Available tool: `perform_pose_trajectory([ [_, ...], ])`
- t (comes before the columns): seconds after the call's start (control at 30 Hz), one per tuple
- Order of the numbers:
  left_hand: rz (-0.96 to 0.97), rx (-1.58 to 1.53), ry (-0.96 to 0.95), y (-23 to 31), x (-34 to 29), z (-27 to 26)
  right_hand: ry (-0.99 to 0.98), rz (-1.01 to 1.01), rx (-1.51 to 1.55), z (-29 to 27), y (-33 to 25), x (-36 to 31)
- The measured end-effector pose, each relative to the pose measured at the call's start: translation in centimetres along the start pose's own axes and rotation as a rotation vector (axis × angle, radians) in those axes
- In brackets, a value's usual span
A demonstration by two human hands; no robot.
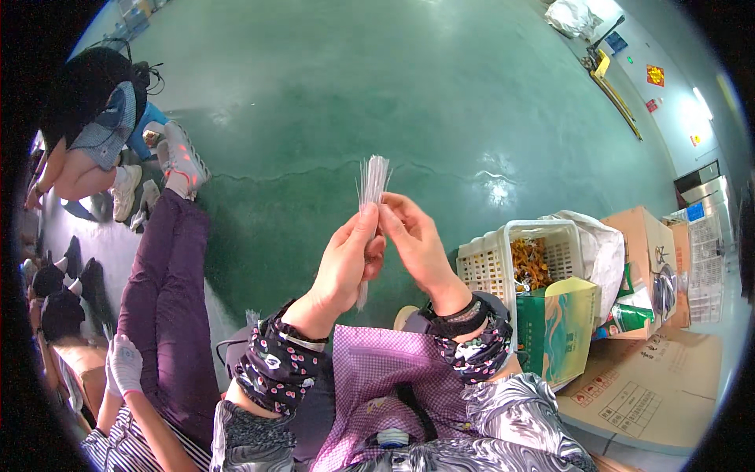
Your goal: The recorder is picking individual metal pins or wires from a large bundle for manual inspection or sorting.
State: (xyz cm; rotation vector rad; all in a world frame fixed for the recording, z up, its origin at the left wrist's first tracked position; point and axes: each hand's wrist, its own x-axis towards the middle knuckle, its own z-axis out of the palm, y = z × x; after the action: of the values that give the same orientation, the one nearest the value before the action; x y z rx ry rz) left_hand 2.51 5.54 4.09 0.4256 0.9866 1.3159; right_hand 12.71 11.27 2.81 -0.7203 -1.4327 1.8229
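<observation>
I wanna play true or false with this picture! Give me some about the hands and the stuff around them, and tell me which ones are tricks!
1. The left hand holds a bundle of thin whitish strands. True.
2. A white plastic basket is on the person's right side. True.
3. The right hand is inside the basket. False: the right hand is up by the bundle.
4. Orange-yellow pieces lie in the basket. True.
5. The floor is bright red. False: the floor is green.
6. The person in purple trousers wears a black glove. False: the glove is white.
</observation>
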Motion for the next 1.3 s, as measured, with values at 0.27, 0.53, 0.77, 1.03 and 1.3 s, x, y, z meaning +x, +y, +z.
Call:
perform_pose_trajectory([
  [0.27,0.098,0.057,-0.012,-0.38,-0.31,0.00,0.085,-0.077,0.027,-0.29,-0.23,-0.09],
  [0.53,0.078,0.139,-0.037,-0.81,-0.49,-0.05,0.159,-0.088,0.007,-0.54,0.07,-0.49],
  [0.77,0.133,0.151,0.016,-0.27,-0.38,0.15,0.163,-0.125,-0.008,-0.54,0.01,-0.19],
  [1.03,0.112,0.211,0.044,-0.32,-0.54,0.33,0.160,-0.083,-0.010,-0.46,-0.31,-0.25],
  [1.3,0.127,0.198,0.037,-0.27,-0.58,0.12,0.215,-0.119,-0.027,-0.18,-0.10,-0.19],
])
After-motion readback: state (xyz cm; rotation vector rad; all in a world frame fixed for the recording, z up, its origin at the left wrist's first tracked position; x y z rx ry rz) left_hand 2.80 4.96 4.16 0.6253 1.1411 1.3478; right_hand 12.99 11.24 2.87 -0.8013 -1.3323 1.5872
